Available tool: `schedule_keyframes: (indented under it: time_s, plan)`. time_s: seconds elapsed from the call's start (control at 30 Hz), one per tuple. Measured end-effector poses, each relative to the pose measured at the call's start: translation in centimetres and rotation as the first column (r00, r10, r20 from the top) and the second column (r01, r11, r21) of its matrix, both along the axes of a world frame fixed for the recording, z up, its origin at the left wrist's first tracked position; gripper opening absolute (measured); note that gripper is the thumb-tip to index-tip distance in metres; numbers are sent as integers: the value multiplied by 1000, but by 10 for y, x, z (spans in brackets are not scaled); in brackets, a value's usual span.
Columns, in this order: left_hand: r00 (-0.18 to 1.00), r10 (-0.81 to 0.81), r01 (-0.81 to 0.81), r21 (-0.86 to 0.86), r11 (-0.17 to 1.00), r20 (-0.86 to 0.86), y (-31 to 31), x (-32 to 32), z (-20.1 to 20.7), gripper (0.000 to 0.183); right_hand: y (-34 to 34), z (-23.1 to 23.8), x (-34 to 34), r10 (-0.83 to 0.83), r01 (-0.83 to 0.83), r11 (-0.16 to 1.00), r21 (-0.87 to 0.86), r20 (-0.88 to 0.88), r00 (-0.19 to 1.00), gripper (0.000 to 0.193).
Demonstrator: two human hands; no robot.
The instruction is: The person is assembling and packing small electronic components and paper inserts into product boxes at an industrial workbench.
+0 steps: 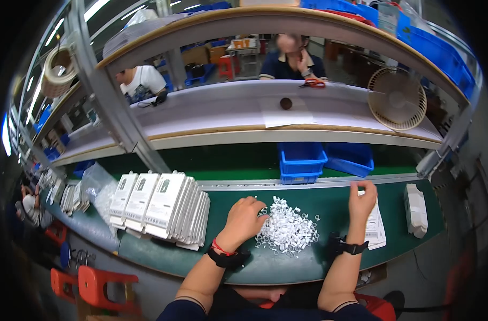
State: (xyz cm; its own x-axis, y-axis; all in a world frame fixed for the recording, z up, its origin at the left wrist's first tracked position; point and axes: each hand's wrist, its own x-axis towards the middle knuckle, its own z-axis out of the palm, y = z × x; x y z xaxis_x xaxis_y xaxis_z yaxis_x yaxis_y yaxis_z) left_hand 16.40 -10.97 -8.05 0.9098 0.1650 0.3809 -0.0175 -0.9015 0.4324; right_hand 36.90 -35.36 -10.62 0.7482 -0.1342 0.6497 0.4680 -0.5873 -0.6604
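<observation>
The left hand (243,220) is at the left edge of the heap of small white plastic pieces (289,229), its fingers bent and the thumb near the forefinger; I can't tell from here whether a piece is pinched between them. The right hand (362,200) is raised to the right of the heap, well apart from it, fingers curled toward the thumb, and whether it grips anything I can't make out either. Just beside that hand, some flat white packs (376,230) lie on the green tabletop (265,274), with a white carton (416,213) farther right. Left of the left hand, thin printed white boxes (163,206) lean together in rows, next to a clear plastic bag (98,184). Beyond the heap sit blue bins (301,156), below a shelf holding orange-handled scissors (314,83).
</observation>
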Motion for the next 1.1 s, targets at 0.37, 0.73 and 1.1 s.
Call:
schedule_keyframes:
  time_s: [0.37,0.73,1.1]
  plan:
    - [988,69,-80,-78,994,-136,7,3,-43,15,-31,14,4,-589,158,795,-586,-682,434,77]
    - [987,51,-68,-108,992,-152,8,3,-47,10,-16,-12,-5,-582,60,692,-719,-508,634,73]
    - [969,44,-75,-122,990,-244,18,7,-43,12,-29,-19,-14,-270,-299,594,-747,-535,801,94]
